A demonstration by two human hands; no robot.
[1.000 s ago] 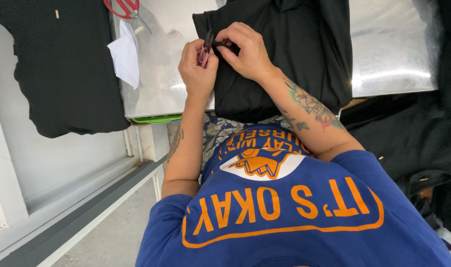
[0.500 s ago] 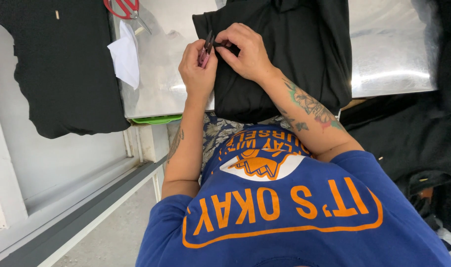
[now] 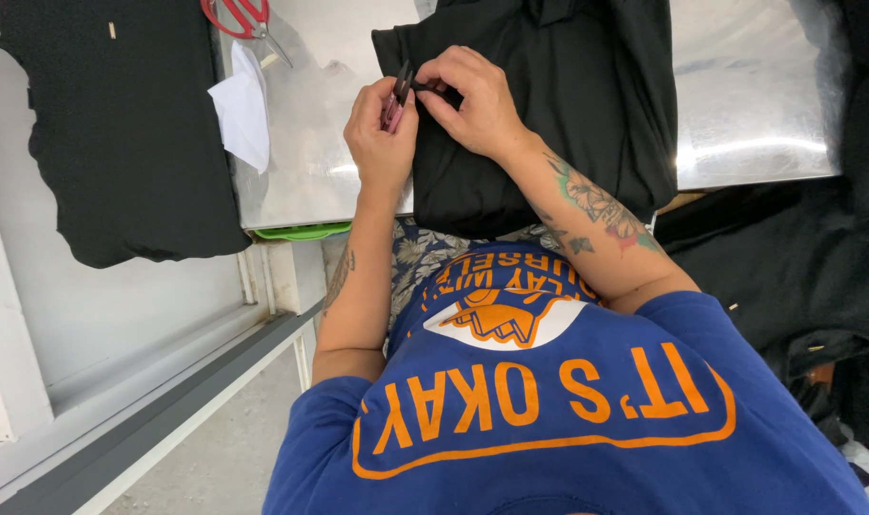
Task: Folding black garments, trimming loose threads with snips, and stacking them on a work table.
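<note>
Your left hand point(image 3: 382, 129) pinched a small pink-and-black tool point(image 3: 396, 95) (too small to identify), fingers closed around it. Your right hand point(image 3: 477, 105) sat at its three o'clock, touching it, fingertips pressed together on a fold of the black garment point(image 3: 549, 114). That garment lay on the steel table point(image 3: 758, 95) and hung over its near edge. At ten o'clock from your hands lay a white paper scrap point(image 3: 244, 110), with red-handled scissors point(image 3: 239, 17) beyond it and another black garment point(image 3: 120, 133) farther left.
</note>
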